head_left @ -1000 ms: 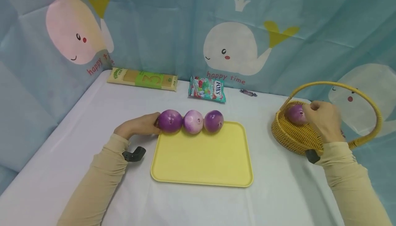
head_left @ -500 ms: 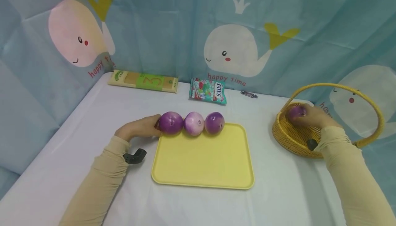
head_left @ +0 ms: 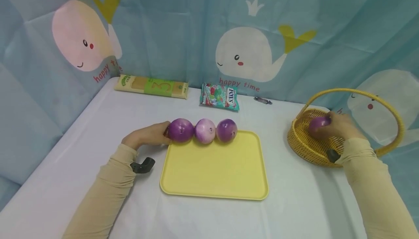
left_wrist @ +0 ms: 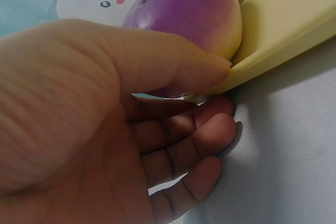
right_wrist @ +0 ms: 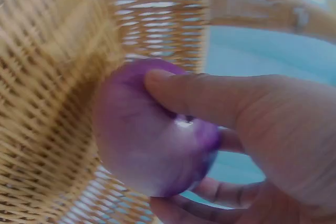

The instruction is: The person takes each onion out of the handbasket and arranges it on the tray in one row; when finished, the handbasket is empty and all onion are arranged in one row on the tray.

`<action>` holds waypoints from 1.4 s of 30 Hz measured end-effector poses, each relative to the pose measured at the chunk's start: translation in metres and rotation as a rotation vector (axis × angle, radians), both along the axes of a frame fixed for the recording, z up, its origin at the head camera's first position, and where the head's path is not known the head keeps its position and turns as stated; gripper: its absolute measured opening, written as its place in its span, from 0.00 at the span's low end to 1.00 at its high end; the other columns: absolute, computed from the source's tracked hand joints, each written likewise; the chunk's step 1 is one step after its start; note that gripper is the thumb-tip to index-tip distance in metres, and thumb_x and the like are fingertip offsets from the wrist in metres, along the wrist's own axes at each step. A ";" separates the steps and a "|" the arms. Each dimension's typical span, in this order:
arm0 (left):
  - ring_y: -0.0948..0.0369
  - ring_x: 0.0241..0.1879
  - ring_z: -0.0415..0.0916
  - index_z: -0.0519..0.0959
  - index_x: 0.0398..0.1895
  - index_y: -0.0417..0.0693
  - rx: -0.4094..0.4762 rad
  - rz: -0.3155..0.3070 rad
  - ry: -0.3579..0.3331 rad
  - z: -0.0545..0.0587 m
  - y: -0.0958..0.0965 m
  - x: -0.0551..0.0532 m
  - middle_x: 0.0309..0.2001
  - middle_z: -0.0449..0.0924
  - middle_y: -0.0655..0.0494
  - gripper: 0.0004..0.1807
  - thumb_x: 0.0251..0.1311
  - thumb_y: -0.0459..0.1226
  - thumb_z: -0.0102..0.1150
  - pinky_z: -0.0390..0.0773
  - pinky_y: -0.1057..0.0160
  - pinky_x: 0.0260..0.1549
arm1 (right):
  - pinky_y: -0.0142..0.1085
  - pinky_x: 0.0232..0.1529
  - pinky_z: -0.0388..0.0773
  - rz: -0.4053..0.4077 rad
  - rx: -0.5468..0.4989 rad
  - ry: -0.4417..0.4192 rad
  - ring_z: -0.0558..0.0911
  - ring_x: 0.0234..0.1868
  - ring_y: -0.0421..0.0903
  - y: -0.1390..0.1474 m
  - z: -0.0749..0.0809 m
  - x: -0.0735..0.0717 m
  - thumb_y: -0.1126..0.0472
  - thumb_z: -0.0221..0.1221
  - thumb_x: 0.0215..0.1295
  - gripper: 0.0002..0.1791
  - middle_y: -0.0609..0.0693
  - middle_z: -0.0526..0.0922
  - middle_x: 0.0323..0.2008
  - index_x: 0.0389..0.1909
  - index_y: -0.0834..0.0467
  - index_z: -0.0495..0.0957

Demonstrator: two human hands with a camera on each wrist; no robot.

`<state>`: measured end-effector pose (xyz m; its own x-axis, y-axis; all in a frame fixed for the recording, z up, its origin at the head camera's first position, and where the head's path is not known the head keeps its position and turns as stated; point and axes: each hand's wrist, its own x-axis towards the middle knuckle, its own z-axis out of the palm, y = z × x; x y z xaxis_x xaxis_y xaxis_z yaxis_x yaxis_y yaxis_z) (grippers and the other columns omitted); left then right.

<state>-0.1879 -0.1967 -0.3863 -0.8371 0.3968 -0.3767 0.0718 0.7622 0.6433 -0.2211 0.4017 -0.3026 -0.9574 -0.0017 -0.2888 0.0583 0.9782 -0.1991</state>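
Note:
At the far left corner of the yellow tray (head_left: 214, 170), my left hand (head_left: 152, 133) pinches the rim. In the left wrist view the thumb (left_wrist: 173, 66) lies over the rim, with fingers below. A purple round vegetable (head_left: 181, 130) sits beside that thumb, in a row with a paler one (head_left: 204, 131) and another purple one (head_left: 227, 130) along the tray's far edge. Over at the wicker basket (head_left: 299, 148), my right hand (head_left: 340, 125) grips a purple-and-white round vegetable (right_wrist: 152, 129) inside the rim, thumb on top and fingers around the side.
Along the back of the white table (head_left: 82, 151) lie a long noodle packet (head_left: 152, 86), a teal candy bag (head_left: 219, 96) and a small wrapped candy (head_left: 263, 100). The basket's tall handle (head_left: 391, 111) arches around the right forearm. A whale-print curtain (head_left: 170, 31) hangs behind.
My right hand has closed around the vegetable in the basket and shifted it slightly toward the right. The left hand, tray and row of vegetables stay essentially the same.

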 end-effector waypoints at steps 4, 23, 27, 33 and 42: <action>0.53 0.46 0.74 0.66 0.61 0.36 0.003 -0.016 0.010 -0.001 0.001 0.000 0.50 0.77 0.43 0.30 0.58 0.41 0.61 0.75 0.48 0.54 | 0.66 0.45 0.73 -0.004 -0.026 0.143 0.68 0.52 0.75 -0.006 0.009 0.022 0.37 0.62 0.58 0.55 0.79 0.65 0.55 0.68 0.75 0.52; 0.54 0.42 0.74 0.66 0.59 0.35 0.014 -0.004 0.024 -0.002 -0.003 0.001 0.45 0.77 0.44 0.30 0.56 0.40 0.62 0.77 0.51 0.49 | 0.61 0.53 0.73 0.220 -0.146 0.365 0.77 0.55 0.62 -0.145 -0.013 0.048 0.43 0.68 0.54 0.42 0.65 0.75 0.57 0.65 0.61 0.66; 0.55 0.41 0.74 0.66 0.58 0.34 0.018 -0.013 0.026 0.000 -0.002 0.000 0.44 0.77 0.44 0.30 0.55 0.40 0.62 0.77 0.53 0.48 | 0.58 0.52 0.76 0.265 -0.170 0.359 0.78 0.54 0.60 -0.160 -0.032 0.047 0.46 0.70 0.53 0.40 0.64 0.77 0.55 0.63 0.61 0.68; 0.56 0.38 0.74 0.67 0.57 0.35 0.019 -0.014 0.028 0.001 -0.001 0.000 0.42 0.76 0.45 0.28 0.54 0.38 0.62 0.77 0.56 0.44 | 0.56 0.53 0.77 0.295 -0.179 0.312 0.79 0.55 0.59 -0.170 -0.050 0.046 0.45 0.69 0.55 0.40 0.62 0.76 0.57 0.65 0.58 0.66; 0.56 0.37 0.74 0.67 0.57 0.35 0.015 -0.008 0.024 -0.001 -0.001 -0.001 0.42 0.76 0.45 0.28 0.55 0.37 0.62 0.77 0.57 0.43 | 0.56 0.57 0.75 0.310 -0.201 0.270 0.78 0.57 0.61 -0.179 -0.063 0.039 0.45 0.68 0.56 0.42 0.65 0.75 0.59 0.68 0.58 0.65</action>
<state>-0.1889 -0.1973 -0.3877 -0.8423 0.4092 -0.3509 0.0932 0.7517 0.6528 -0.1820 0.2224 -0.3657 -0.9439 -0.3301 0.0065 -0.3109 0.8819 -0.3543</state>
